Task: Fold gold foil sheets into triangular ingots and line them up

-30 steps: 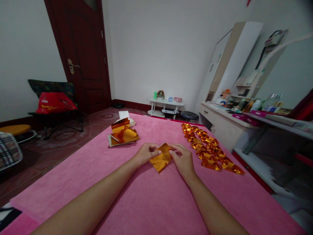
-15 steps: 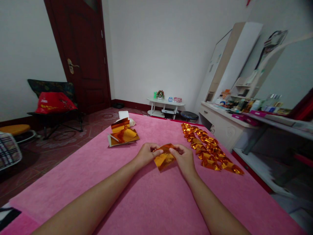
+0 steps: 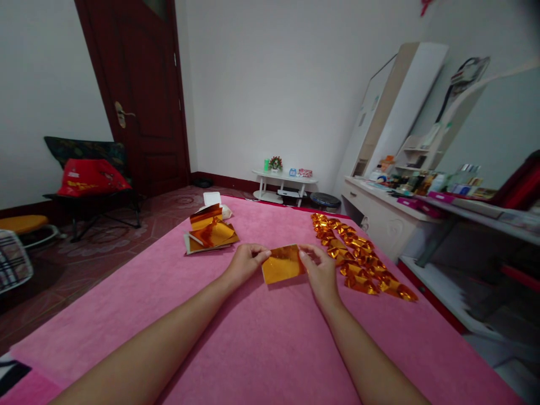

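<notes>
Between my two hands is a rectangular sheet of shiny gold foil paper [image 3: 284,265], held a little above the pink cloth [image 3: 261,349]. My left hand [image 3: 248,260] pinches its left upper corner between thumb and fingers. The right edge is gripped by my right hand [image 3: 319,270], thumb on the near face. To the left lies a stack of gold foil sheets [image 3: 213,233], some sheets tilted across others. Rows of twisted gold foil pieces [image 3: 358,259] lie to the right of my right hand.
A white container [image 3: 212,198] sits behind the foil stack. Beyond the cloth stand a low white table [image 3: 284,178] and a dark round stool [image 3: 325,200]. A cluttered white dresser [image 3: 379,202] is at right. A folding chair with a red bag [image 3: 93,177] stands left, near the door [image 3: 139,101].
The foil sheet was tilted and bent between my hands; now it lies flatter and straighter. My left hand has shifted slightly left, widening the space between my hands.
</notes>
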The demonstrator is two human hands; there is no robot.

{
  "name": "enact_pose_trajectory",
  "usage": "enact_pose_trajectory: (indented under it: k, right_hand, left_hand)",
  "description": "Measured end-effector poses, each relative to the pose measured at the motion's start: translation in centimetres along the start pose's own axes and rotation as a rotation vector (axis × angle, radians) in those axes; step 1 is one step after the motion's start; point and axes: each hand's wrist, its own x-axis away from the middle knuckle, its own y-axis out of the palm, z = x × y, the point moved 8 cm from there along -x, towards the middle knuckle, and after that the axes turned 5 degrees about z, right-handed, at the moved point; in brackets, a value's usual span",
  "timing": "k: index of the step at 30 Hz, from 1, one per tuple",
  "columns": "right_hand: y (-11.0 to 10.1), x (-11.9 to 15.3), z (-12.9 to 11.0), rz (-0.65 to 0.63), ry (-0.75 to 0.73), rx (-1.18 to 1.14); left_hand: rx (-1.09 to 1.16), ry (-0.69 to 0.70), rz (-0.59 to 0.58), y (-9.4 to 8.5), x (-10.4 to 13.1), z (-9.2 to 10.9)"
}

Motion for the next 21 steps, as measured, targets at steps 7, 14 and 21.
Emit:
enact_pose_trajectory:
  k: [7,14,21]
  right_hand:
    - [0.2,0.4,-1.7,-0.002,-0.156,0.111]
    - [0.0,0.5,-2.3,0.001,-0.199,0.14]
    - [0.1,0.1,-1.0,-0.027,-0.159,0.243]
  left_hand:
    - [-0.036,0.003,0.0,0.1,0.1,0.5]
    - [-0.041,0.013,-0.031,0.2,0.2,0.4]
    - [-0.104,0.079,-0.058,0.4,0.3,0.9]
